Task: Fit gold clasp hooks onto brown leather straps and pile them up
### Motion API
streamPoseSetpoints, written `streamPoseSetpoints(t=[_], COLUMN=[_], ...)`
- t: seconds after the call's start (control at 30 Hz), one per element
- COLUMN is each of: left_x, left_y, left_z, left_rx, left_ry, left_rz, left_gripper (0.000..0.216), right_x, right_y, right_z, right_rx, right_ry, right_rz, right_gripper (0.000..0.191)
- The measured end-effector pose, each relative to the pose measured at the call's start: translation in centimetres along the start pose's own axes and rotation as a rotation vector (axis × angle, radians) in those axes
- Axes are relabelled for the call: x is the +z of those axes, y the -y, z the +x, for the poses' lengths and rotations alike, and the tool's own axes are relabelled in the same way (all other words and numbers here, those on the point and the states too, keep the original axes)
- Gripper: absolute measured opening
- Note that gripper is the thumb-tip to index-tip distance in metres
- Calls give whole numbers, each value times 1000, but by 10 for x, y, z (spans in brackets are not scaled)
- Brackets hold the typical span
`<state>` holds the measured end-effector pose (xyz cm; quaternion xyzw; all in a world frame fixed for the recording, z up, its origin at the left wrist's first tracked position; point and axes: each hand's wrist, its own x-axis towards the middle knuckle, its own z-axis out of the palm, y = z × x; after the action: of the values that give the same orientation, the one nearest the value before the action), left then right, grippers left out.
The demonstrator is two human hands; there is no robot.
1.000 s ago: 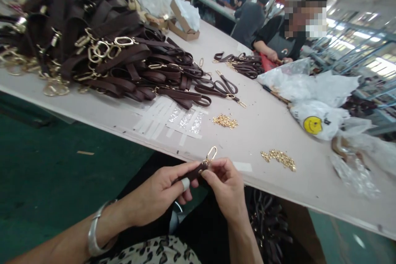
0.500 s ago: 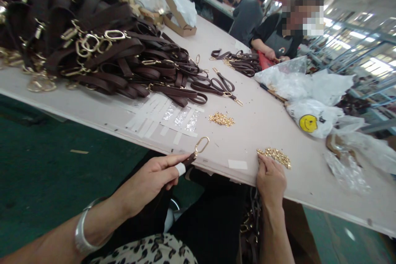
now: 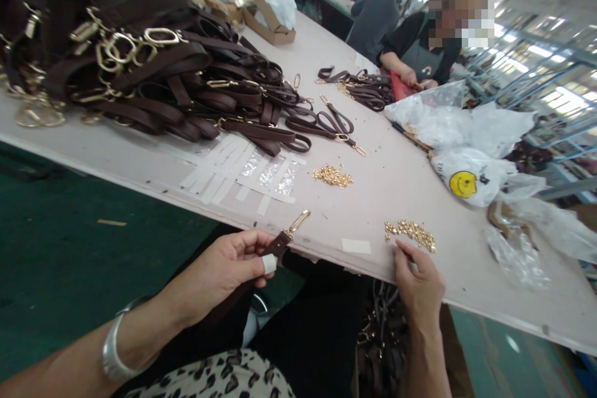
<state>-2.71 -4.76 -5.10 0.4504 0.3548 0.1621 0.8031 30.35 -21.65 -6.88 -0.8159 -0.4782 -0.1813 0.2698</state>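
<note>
My left hand [image 3: 228, 264] pinches the end of a dark brown leather strap [image 3: 278, 243] with a gold oval ring [image 3: 298, 222] at its tip, held just off the table's near edge. My right hand [image 3: 420, 283] rests at the table edge with thumb and forefinger pinched together beside a small heap of gold rivets [image 3: 410, 234]. Whether a rivet sits between the fingers is too small to tell. A second heap of gold rivets [image 3: 332, 175] lies farther in on the table [image 3: 373, 199].
A big pile of brown straps with gold rings [image 3: 140, 62] fills the left of the table. Tape strips [image 3: 247, 177] are stuck near the edge. White plastic bags [image 3: 471, 155] lie right. A masked person [image 3: 433, 43] works opposite, by more straps [image 3: 364, 90]. A cardboard box [image 3: 268, 12] stands far back.
My right hand let go of the strap, moved right to the rivet heap and now pinches at its edge. My left hand kept the strap and lowered it slightly.
</note>
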Motion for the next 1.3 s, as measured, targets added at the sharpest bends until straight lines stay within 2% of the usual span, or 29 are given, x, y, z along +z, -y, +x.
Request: streamPoseSetpoints(t=[0.2, 0.53, 0.67, 0.83, 0.93, 1.07, 1.2, 1.3], left_x=[3, 3, 2, 5, 8, 14, 22, 30], left_y=[-6, -5, -4, -1, 0, 0, -2, -5], left_z=[-4, -6, -6, -6, -5, -1, 7, 15], left_rx=[9, -18, -23, -52, -88, -126, -147, -147], left_ry=[-29, -12, -23, -39, -68, -99, -137, -129], left_rz=[19, -20, -27, -16, -20, -4, 44, 68], left_gripper=[27, 28, 28, 27, 27, 29, 33, 30], right_x=[6, 2, -4, -10, -13, -14, -13, -9], right_y=[11, 12, 15, 17, 16, 15, 16, 18], right_z=[14, 32, 24, 7, -3, -11, -9, 0], right_rx=[-87, -16, 68, 204, 158, 69, -20, -115], right_ry=[161, 288, 271, 119, 31, -10, 3, 73], right_rz=[-85, -91, -14, 74, 43, -3, 24, 15], right_gripper=[30, 33, 35, 36, 30, 23, 20, 22])
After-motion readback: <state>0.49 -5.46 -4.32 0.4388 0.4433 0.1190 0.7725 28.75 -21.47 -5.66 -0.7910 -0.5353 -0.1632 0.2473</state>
